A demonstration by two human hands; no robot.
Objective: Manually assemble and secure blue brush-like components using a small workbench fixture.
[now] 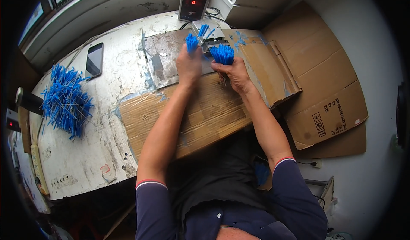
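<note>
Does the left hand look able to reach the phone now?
Probably yes: only the flat metal plate and tabletop seem to lie between the left hand and the phone. However, that hand holds blue strands, so it may need to put them down first.

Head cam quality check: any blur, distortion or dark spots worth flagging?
Head view: left hand looks motion-smeared, right hand crisper; head view: fisheye bows the table edge and the corners go black; head view: deep shadow below the table, while the display shows bright red digits.
</note>
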